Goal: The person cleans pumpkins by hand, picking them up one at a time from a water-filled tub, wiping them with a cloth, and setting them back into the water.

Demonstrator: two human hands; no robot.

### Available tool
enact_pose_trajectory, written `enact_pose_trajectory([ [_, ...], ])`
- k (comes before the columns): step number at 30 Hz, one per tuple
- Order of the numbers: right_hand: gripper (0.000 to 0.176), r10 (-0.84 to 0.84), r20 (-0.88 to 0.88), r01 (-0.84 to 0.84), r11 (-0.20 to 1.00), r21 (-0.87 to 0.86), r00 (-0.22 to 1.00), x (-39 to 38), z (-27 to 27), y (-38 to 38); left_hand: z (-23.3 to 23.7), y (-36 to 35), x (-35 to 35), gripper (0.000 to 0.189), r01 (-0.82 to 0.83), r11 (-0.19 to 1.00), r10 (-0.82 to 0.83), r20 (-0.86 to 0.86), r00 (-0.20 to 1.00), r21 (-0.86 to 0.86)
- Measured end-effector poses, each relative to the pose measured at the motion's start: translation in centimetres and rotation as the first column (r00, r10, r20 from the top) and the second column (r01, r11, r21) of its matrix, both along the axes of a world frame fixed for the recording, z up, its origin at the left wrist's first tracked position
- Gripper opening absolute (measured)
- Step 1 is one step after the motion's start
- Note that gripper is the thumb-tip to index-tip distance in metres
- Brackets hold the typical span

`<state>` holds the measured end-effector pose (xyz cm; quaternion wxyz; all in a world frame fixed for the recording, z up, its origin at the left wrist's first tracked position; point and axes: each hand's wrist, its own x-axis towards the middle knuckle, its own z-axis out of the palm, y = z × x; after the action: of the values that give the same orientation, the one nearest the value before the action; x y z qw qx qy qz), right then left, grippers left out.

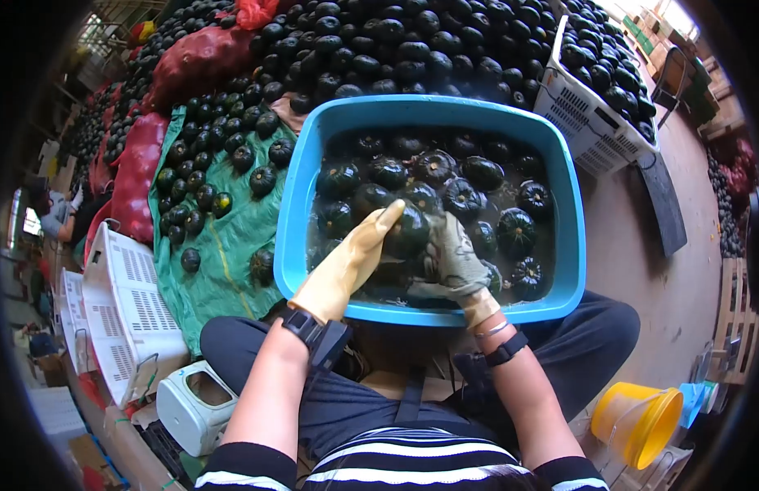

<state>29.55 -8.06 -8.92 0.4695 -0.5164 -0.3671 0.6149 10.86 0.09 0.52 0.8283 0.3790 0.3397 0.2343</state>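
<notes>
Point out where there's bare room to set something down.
Bare greyish floor opens right of the rectangular blue plastic tub, between the black board and round yellow plastic bucket. Green plastic sheet shows bare beside the white plastic crates. Crowded: the tub, full of round dark-green squashes around both gloved hands.

Blue tub [569,245] on the floor [629,262], holding water and dark green squashes [515,231].
Grey-brown floor also carries: green sheet [220,282] left of tub, loose squashes [262,182] lying on it; big squash heap [396,51] behind tub; white crate [582,119] at right rear, loaded with squashes.
</notes>
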Motion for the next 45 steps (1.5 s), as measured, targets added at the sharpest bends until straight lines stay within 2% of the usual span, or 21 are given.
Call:
enact_pose_trajectory([
  [1, 0.048, -0.005, -0.002, 0.005, 1.000, 0.003, 1.000, -1.0, 0.2, 0.2, 0.6, -1.5, 1.0, 0.046, 0.005, 1.000, -0.005, -0.002, 1.000, 0.003],
  [2, 0.064, -0.078, 0.763, 0.004, 0.995, 0.099, 0.641, -2.6, 0.5, 0.7, 1.0, -3.3, 2.3, 0.048, -0.087, 0.996, 0.085, 0.108, 0.990, 0.009],
  [3, 0.082, -0.167, 0.970, -0.064, 0.985, 0.158, -0.176, -3.2, 0.8, 0.8, 1.2, -4.5, 3.1, 0.050, -0.177, 0.984, 0.171, 0.215, 0.961, 0.005],
  [4, 0.082, -0.168, 0.971, -0.058, 0.985, 0.161, -0.169, -2.4, 1.6, 0.2, 0.1, -4.2, 3.2, 0.050, -0.172, 0.985, 0.166, 0.208, 0.964, 0.009],
  [6, 0.091, -0.385, 0.689, -0.103, 0.827, 0.553, 0.614, -0.4, 4.0, -2.0, -2.6, -2.6, 2.7, 0.056, 0.171, 0.929, -0.016, -0.426, 0.905, 0.328],
  [8, 0.069, -0.325, 0.509, 0.028, 0.862, 0.506, 0.797, 0.0, 2.3, -1.9, 1.1, -4.1, 3.0, 0.063, 0.302, 0.860, 0.020, -0.618, 0.786, 0.411],
  [10, 0.084, -0.183, 0.661, -0.064, 0.941, 0.331, 0.728, 0.3, 5.6, -2.8, 2.8, -5.3, 3.1, 0.069, 0.352, 0.776, 0.178, -0.718, 0.673, 0.523],
  [12, 0.080, -0.167, 0.476, -0.020, 0.932, 0.362, 0.863, 1.8, -2.8, -0.3, 5.1, -6.6, 1.9, 0.074, 0.330, 0.793, 0.043, -0.587, 0.809, 0.513],
  [14, 0.069, -0.098, 0.630, -0.161, 0.926, 0.342, 0.771, 1.5, -0.7, -1.1, 6.1, -6.9, 1.9, 0.076, 0.198, 0.903, -0.075, -0.315, 0.946, 0.381],
  [15, 0.063, -0.102, 0.211, 0.026, 0.941, 0.336, 0.972, 0.9, -4.1, 0.2, 6.7, -6.9, 1.7, 0.078, 0.194, 0.930, -0.079, -0.343, 0.936, 0.313],
  [16, 0.058, -0.127, -0.251, 0.189, 0.951, 0.243, 0.960, 0.2, -4.1, 0.7, 6.6, -6.7, 1.7, 0.078, 0.191, 0.931, -0.076, -0.346, 0.935, 0.311],
  [20, 0.048, -0.157, -0.441, 0.238, 0.962, 0.134, 0.884, -0.3, -2.9, 0.0, 2.9, -5.5, 2.4, 0.063, 0.160, 0.923, 0.005, -0.426, 0.905, 0.350],
  [22, 0.045, -0.199, -0.208, 0.249, 0.935, 0.252, 0.958, -0.4, -1.5, -0.6, -0.5, -4.6, 2.5, 0.049, 0.232, 0.747, 0.211, -0.552, 0.807, 0.623],
  [24, 0.050, -0.222, 0.270, -0.013, 0.750, 0.661, 0.937, 0.0, 5.4, -3.0, 3.5, -5.6, 3.0, 0.037, 0.016, 0.915, 0.161, -0.399, 0.903, 0.404],
  [25, 0.062, -0.005, -0.354, 0.187, 0.857, 0.481, 0.935, -0.2, 2.5, -2.1, 3.4, -5.3, 2.9, 0.035, 0.002, 0.920, 0.161, -0.383, 0.910, 0.391],
  [28, 0.067, -0.165, -0.028, 0.159, 0.864, 0.478, 0.986, -0.4, 2.0, -2.0, 3.3, -4.8, 2.5, 0.035, -0.015, 0.938, 0.152, -0.373, 0.915, 0.346],
  [34, 0.074, -0.181, -0.055, 0.187, 0.882, 0.432, 0.982, -0.3, 2.8, -1.9, 0.6, -3.6, 1.9, 0.051, 0.175, 0.739, 0.218, -0.476, 0.852, 0.651],
  [37, 0.069, -0.159, -0.164, 0.222, 0.832, 0.508, 0.973, -0.3, 2.9, -1.9, -0.1, -5.0, 2.4, 0.059, 0.090, 0.911, 0.053, -0.331, 0.942, 0.402],
  [39, 0.054, -0.138, 0.632, -0.033, 0.967, 0.251, 0.762, 0.4, 6.7, -2.6, -1.2, -5.5, 2.6, 0.055, -0.044, 0.984, 0.044, 0.004, 0.999, 0.170],
  [44, 0.058, -0.270, 0.719, -0.039, 0.924, 0.381, 0.641, -1.0, 2.0, -1.8, -1.4, -4.2, 2.1, 0.044, -0.169, 0.903, 0.203, -0.044, 0.978, 0.395],
  [45, 0.049, -0.378, 0.898, -0.182, 0.889, 0.420, 0.222, -1.8, 2.1, -2.2, -1.3, -4.1, 1.6, 0.044, -0.049, 0.806, 0.253, -0.268, 0.930, 0.589],
])
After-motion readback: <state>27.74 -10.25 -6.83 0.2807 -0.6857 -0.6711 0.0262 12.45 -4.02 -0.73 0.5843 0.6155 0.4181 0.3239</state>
